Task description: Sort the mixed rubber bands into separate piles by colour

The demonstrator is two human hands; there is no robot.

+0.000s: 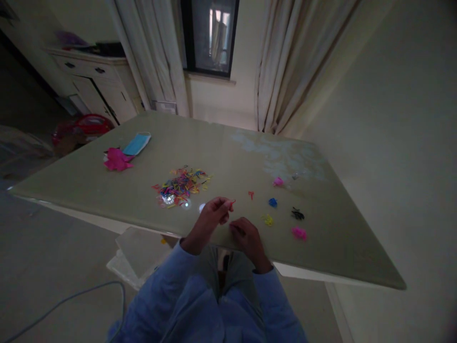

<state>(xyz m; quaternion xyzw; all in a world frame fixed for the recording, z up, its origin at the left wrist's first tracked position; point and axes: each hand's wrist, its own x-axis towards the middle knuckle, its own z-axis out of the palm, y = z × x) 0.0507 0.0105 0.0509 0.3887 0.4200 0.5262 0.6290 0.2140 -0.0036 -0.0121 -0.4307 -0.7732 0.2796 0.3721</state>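
Note:
My left hand is raised above the table's near edge, thumb and fingers pinched on a small red rubber band. Beside it, my right hand is low over the tabletop with curled fingers pressed together; whatever they may hold is hidden. A mixed heap of thin, many-coloured rubber bands lies left of my hands. To the right are small single-colour groups: red, blue, yellow, black, pink and another pink one farther back.
A blue face mask and a crumpled pink wrapper lie on the table's left part. The greenish table has a glossy top. Curtains, a window and a white cabinet stand behind. A cable crosses the floor at left.

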